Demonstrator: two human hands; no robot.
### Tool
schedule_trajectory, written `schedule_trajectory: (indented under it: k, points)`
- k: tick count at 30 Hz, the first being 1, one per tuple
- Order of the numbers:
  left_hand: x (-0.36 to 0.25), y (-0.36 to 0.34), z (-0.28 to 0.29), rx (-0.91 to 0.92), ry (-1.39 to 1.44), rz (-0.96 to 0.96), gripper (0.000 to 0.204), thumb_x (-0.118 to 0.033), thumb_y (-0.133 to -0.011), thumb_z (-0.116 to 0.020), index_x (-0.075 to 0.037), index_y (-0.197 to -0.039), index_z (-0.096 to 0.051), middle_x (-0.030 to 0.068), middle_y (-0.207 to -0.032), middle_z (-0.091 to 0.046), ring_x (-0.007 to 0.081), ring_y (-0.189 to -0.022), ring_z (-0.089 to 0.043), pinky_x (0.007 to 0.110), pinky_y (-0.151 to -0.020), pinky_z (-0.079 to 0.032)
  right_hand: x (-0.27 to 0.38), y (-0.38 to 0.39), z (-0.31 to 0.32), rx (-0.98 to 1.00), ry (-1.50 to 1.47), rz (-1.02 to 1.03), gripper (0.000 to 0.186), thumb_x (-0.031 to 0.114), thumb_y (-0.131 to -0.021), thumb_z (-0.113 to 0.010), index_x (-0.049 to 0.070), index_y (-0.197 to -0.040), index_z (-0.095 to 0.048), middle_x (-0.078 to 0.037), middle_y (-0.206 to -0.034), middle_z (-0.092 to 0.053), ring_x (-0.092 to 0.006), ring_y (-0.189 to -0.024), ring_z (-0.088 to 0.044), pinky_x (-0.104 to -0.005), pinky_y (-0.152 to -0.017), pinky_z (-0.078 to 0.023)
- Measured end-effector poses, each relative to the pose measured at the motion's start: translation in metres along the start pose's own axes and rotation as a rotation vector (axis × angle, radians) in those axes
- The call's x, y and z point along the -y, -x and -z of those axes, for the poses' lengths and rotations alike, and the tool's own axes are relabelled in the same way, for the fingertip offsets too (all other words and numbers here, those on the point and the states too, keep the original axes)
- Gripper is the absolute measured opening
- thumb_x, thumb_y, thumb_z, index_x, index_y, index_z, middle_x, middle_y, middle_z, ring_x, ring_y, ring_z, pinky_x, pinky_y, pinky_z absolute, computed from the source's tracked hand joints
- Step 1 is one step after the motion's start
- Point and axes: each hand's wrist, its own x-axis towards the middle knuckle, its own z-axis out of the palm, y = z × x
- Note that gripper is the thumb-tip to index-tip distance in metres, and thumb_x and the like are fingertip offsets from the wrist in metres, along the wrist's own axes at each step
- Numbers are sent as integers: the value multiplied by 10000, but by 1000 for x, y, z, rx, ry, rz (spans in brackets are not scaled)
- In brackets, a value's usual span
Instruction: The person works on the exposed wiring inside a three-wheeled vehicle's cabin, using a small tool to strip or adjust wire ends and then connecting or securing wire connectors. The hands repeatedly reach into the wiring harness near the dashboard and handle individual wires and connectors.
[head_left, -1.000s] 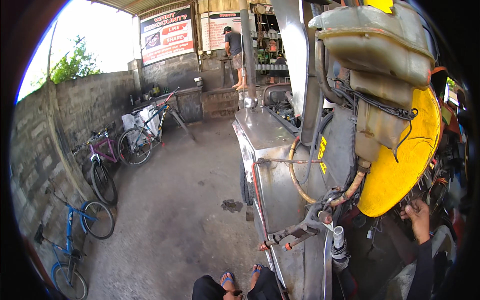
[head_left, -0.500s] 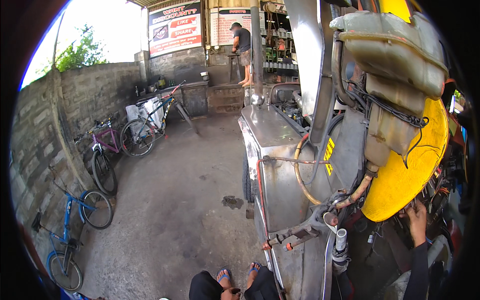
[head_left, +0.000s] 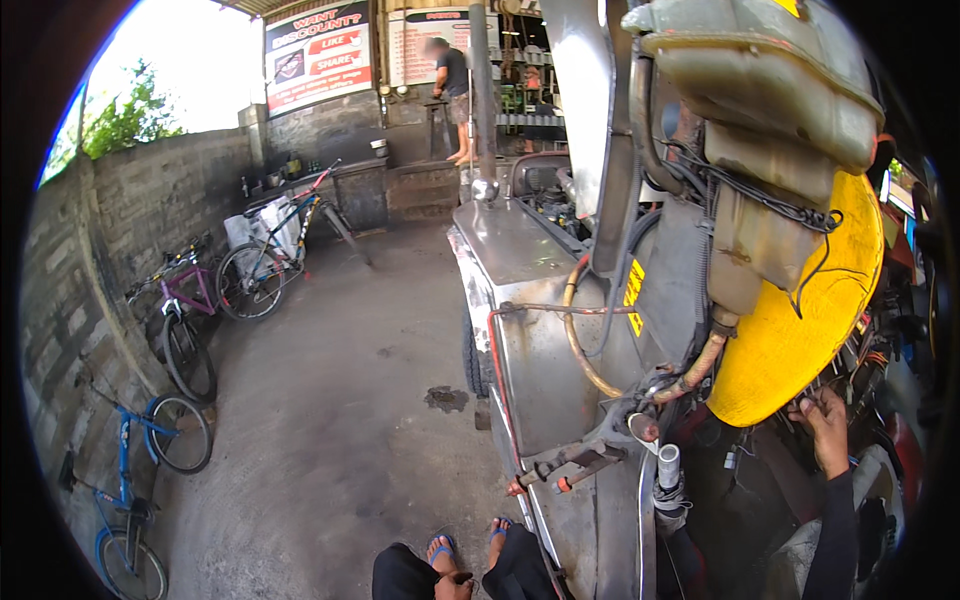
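Okay, right hand (head_left: 825, 420) near lower edge of yellow panel (head_left: 800, 345), fingers curled, can't tell if gripping; left hand (head_left: 453, 587) low between knees (head_left: 518, 565), can't tell if open or closed.

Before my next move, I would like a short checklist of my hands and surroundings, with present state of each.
1. Right hand visible: ok, beside the lower edge of the yellow panel.
2. Right hand's grip: cannot tell, fine detail unclear.
3. Left hand clear of the yellow panel: ok, low between the knees.
4. Gloves worn: not ok, right hand bare.
5. Toes covered: not ok, open sandals.
6. Co-worker at a distance: ok, in background.
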Motion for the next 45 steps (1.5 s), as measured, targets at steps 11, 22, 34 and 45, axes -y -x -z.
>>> schedule_trajectory:
  k: [11, 22, 34, 45]
  points:
    - [3, -2, -8, 73, -101, -71, 265, -197, -823, -709, -53, -1035, -776, 205, -985, -744, 346, -949, -719, 401, -842, -552, -18, 3, 3, -178, -25, 45, 299, 235, -954, -721, -22, -840, -618, -92, -773, -670, -165, -697, -674, -294, -642, -555]
    - [-6, 5, 3, 10, -67, -28, 249, -206, -821, -715, -67, -1016, -780, 204, -973, -739, 344, -915, -716, 413, -812, -548, -35, -13, -2, -325, -13, 92, 428, 96, -967, -597, -94, -1335, -486, -106, -1123, -651, -137, -891, -658, -259, -683, -561]
    - [-6, 5, 10, -92, 28, -48, 222, -221, -852, -697, -58, -985, -769, 204, -910, -726, 374, -876, -697, 446, -772, -544, -5, -6, 6, -54, 7, 76, 443, 263, -970, -657, -39, -1278, -556, -33, -1001, -615, -119, -885, -626, -270, -754, -543]
    - [2, -8, 1, 127, -41, 34, 290, -195, -837, -667, -24, -1049, -768, 182, -984, -754, 308, -944, -730, 365, -898, -544, 10, 25, 27, -94, 160, -4, 415, 403, -933, -727, 10, -911, -598, -82, -829, -657, -172, -733, -692, -300, -672, -576]
